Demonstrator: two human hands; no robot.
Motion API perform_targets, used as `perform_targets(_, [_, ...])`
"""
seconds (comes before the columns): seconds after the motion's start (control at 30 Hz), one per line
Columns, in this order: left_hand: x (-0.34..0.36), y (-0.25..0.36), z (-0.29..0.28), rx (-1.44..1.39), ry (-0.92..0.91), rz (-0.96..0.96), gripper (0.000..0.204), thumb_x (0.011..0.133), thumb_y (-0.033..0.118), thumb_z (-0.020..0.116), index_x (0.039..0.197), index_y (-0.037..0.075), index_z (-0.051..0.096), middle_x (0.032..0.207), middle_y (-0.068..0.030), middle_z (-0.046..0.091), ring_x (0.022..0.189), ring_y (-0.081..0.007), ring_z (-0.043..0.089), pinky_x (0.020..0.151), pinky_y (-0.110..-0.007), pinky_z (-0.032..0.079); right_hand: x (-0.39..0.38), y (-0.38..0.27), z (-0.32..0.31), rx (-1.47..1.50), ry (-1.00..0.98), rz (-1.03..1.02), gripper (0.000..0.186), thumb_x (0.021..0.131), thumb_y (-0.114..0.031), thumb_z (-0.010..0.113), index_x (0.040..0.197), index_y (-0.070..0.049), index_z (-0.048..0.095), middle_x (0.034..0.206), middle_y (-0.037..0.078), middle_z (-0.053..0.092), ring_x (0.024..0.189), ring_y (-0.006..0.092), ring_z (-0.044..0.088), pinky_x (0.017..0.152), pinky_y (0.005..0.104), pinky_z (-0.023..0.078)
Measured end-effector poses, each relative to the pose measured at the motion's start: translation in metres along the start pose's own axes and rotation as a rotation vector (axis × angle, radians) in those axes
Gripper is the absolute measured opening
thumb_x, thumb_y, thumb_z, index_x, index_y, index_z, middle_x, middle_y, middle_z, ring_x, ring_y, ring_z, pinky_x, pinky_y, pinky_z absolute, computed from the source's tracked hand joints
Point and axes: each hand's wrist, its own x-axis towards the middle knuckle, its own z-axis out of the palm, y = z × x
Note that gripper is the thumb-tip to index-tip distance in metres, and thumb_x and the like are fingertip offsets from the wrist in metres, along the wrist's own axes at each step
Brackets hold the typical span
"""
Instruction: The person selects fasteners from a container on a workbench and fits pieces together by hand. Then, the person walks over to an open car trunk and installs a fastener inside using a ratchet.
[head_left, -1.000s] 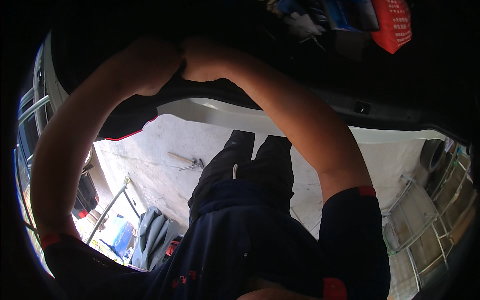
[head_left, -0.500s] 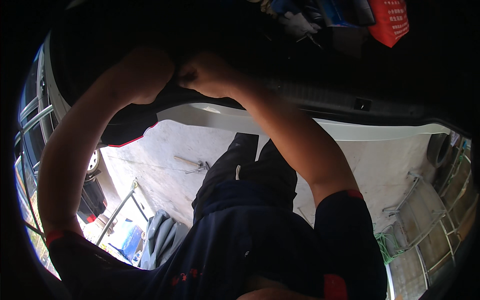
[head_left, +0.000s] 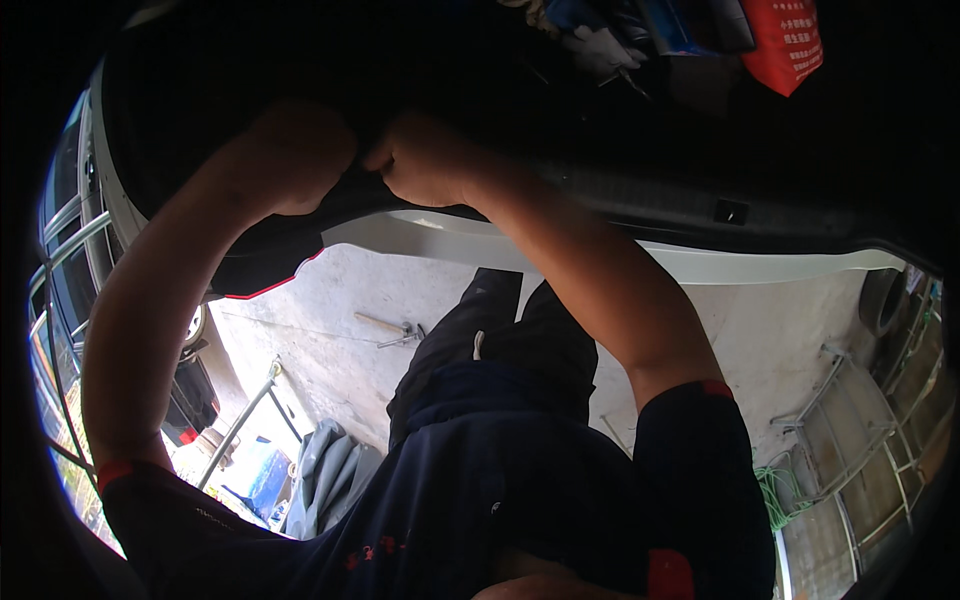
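Both arms reach into the dark rear of a car, over its black sill trim (head_left: 650,208). My left hand (head_left: 300,160) is a closed fist near the dark left side of the opening. Just right of it, a small gap apart, my right hand (head_left: 425,165) is closed too, with thumb and fingers pinched together. Deep shadow hides whatever either hand grips. Below the hands runs the pale bumper edge (head_left: 700,266), with a black, red-edged part (head_left: 265,275) at its left end.
Inside the car lie a red printed bag (head_left: 785,50), a blue box (head_left: 690,28) and a whitish crumpled item (head_left: 600,50). A hammer (head_left: 385,325) rests on the concrete floor. Grey sheeting (head_left: 325,475) is at lower left; a metal frame (head_left: 845,430) and green cord (head_left: 775,495) at right.
The whole view has shifted slightly. My right hand has turned a little and its fingers look more tightly closed. My left fist keeps nearly the same pose.
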Motion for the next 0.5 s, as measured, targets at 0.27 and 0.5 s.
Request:
perform_targets(0.27, [0.002,0.004,-0.003,0.037,-0.030,0.019,0.014,0.090,0.005,0.072,0.102,0.004,0.079,0.106,-0.0142,0.079,0.101,-0.0299,0.077,0.092,-0.042,0.061,0.005,0.011,0.001,0.028,-0.029,-0.060,0.031,0.096,0.004,0.057,0.109,-0.008,0.082,0.107,0.014,0.080,0.100,0.0273,0.076,0.092,0.0375,0.059])
perform_targets(0.5, [0.001,-0.003,0.007,-0.009,0.124,0.035,0.019,0.090,0.003,0.073,0.107,0.004,0.080,0.112,-0.0141,0.078,0.108,-0.0292,0.075,0.096,-0.041,0.060,-0.003,0.002,-0.002,0.037,0.004,0.031,0.029,0.095,0.003,0.057,0.100,-0.010,0.082,0.099,0.010,0.080,0.093,0.0235,0.075,0.087,0.0375,0.059])
